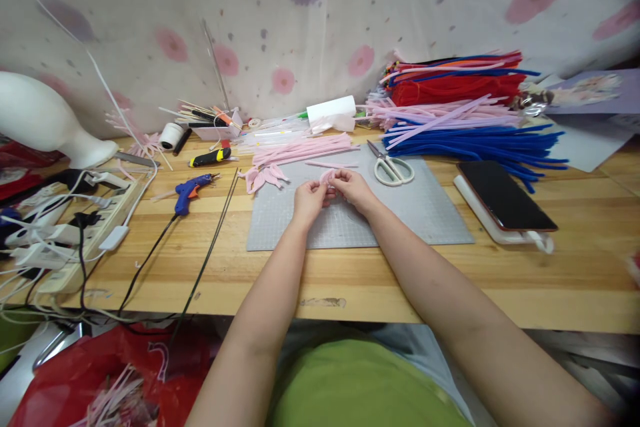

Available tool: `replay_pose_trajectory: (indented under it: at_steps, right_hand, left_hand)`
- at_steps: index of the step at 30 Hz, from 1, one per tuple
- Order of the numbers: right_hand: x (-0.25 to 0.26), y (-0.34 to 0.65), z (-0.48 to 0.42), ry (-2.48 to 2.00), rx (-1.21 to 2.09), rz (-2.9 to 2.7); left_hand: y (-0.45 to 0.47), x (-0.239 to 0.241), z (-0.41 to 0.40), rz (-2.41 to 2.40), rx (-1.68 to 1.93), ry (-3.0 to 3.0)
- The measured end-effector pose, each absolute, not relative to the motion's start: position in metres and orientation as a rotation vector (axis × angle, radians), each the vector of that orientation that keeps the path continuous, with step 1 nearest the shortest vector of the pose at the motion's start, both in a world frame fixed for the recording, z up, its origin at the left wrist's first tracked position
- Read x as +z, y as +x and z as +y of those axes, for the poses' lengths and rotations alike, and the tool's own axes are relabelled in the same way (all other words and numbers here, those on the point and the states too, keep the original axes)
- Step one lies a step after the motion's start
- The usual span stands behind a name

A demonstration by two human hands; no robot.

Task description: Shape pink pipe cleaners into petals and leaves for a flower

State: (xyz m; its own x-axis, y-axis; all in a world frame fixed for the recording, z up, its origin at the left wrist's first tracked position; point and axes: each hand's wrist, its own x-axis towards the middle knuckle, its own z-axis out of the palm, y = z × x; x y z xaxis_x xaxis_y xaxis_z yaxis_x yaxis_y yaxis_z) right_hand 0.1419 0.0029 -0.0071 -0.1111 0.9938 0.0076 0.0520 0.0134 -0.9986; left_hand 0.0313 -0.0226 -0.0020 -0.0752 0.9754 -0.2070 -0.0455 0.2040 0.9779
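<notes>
- Pink fuzzy loop [327, 178], small and curled, sits over the far middle of the grey mat [425, 213], between the two hands.
- Left hand [310, 200]: fingers closed, tips pinching the loop's left side.
- Right hand [354, 188]: fingers curled shut, tips pinching the loop's right side. The two hands meet at the fingertips.
- Whether the loop touches the mat: cannot tell.
- Scissors [393, 167], white handles, lie on the mat just right of the right hand.
- One loose pink stem [333, 165] lies on the mat just behind the hands, with a pink bundle [300, 149] behind it at the mat's far edge.
- Pink petal shapes [263, 178] lie at the mat's far left corner.
- Blue glue gun [193, 190] lies on the wooden surface [350, 273], left of the mat, well apart from the hands.
- Phone [505, 195], screen dark, rests on a white base right of the mat.
- Blue stems [480, 143] and red stems [455, 88] are stacked at the far right.
</notes>
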Motion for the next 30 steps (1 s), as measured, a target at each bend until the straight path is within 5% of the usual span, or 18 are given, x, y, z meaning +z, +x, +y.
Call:
replay_pose_trajectory:
  at_steps: [14, 25, 30]
  right_hand:
    - [-0.015, 0.134, 0.007, -1.488, 0.762, -1.552]
    - [-0.016, 0.137, 0.004, -1.453, 0.79, -1.53]
    - [-0.014, 0.144, 0.004, -1.183, 1.118, -1.371]
  left_hand:
    - [0.032, -0.018, -0.02, 1.428, 1.217, 1.098]
    - [0.033, -0.011, -0.019, 1.383, 1.167, 0.993]
    - [0.027, 0.001, -0.022, 1.297, 1.076, 0.94]
